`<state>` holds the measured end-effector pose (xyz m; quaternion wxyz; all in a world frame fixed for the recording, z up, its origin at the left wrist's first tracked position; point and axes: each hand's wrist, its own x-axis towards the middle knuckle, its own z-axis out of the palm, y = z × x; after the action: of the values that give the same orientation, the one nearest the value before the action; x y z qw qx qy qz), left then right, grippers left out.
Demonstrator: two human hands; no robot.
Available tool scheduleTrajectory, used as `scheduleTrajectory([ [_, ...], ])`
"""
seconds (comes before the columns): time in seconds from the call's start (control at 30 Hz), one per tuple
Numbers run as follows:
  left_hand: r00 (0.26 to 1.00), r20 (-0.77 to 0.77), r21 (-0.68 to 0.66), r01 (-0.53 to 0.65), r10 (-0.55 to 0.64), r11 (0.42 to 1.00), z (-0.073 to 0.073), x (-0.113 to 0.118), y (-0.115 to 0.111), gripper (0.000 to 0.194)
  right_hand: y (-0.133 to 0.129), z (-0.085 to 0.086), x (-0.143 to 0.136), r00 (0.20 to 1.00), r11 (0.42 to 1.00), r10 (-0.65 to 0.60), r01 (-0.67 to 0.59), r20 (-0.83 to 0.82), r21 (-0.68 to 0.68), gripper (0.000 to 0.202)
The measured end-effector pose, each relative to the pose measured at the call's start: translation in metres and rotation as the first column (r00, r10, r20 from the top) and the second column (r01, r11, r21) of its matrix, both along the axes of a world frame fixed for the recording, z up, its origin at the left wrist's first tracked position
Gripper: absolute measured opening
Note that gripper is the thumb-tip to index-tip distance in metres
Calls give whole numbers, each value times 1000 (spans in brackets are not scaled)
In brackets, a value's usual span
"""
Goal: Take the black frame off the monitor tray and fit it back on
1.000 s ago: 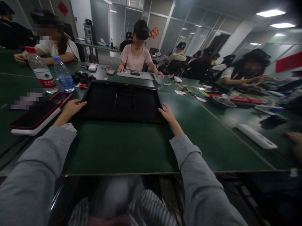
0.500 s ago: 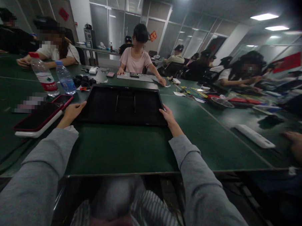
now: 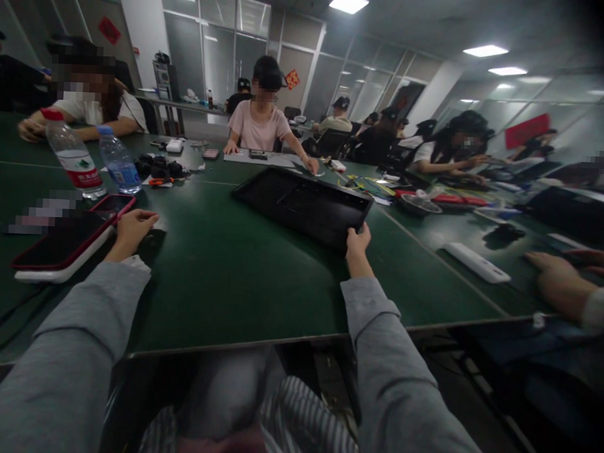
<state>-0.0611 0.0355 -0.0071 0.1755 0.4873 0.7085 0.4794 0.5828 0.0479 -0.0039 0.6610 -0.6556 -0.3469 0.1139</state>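
Over the green tabletop (image 3: 203, 296), set back from its near edge, a tilted black rectangular tray (image 3: 313, 210) is grasped at its right end by the right hand (image 3: 358, 245), while nothing is held by the loosely curled left hand (image 3: 132, 231), so the tray's left end is best steadied by slow wrist movement.

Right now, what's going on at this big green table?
Someone's right grip holds a flat black panel by its near right end, and it sits slantwise over the green table. The left grip is off the panel, beside a red-edged phone, holding nothing I can see. Across from them, a person in a pink top has an arm stretched out.
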Motion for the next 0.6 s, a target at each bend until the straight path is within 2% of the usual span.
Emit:
scheduleTrajectory([
  [0.07,1000,-4,-4,3,-3,1000,-4,-4,2,25,-5,1,9,985,982,-174,172,-19,-80,79],
  [0.17,999,-46,-6,10,-10,1000,-8,-8,5,31,-14,3,20,941,931,-337,335,5,-144,80],
  [0.4,997,-73,-28,1,-3,1000,-7,-10,5,32,-36,12,33,807,787,-589,564,-32,-250,78],
  [0.5,996,-89,-14,-6,4,1000,-6,-8,5,27,-47,17,37,779,757,-625,589,-49,-283,79],
  [0.6,998,-68,-24,-3,2,1000,-5,-6,4,29,-66,24,38,877,849,-462,481,133,-220,78],
])
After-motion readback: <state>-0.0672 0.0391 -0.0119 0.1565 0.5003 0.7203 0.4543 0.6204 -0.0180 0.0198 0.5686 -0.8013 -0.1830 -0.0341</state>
